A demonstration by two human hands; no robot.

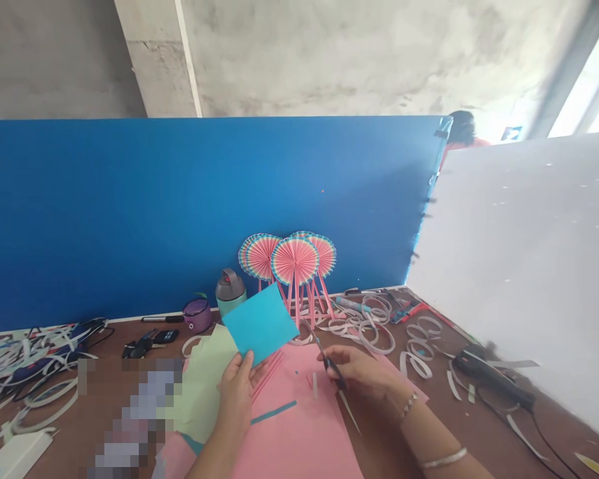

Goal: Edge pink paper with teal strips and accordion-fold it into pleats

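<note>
My left hand [239, 386] pinches the lower edge of a blue sheet of paper [260, 322], tilted up above the table. In my right hand [352, 369] is a pair of dark-handled scissors [333, 371], its blades pointing up toward the paper's right corner but apart from it. Below both hands lie pink paper sheets [299, 439], with thin pink strips [272, 372] and a narrow blue strip [274, 412] on top. Pale green sheets [204, 379] spread out to the left, partly behind my left forearm.
Pleated pink paper fans [294, 261] stand by the blue partition [180, 213]. Beside them are a grey-lidded bottle [230, 293] and a purple pot [197, 315]. Curled white strips [377, 329] litter the right. A black tool with a cord [494, 376] lies by the white panel [524, 266].
</note>
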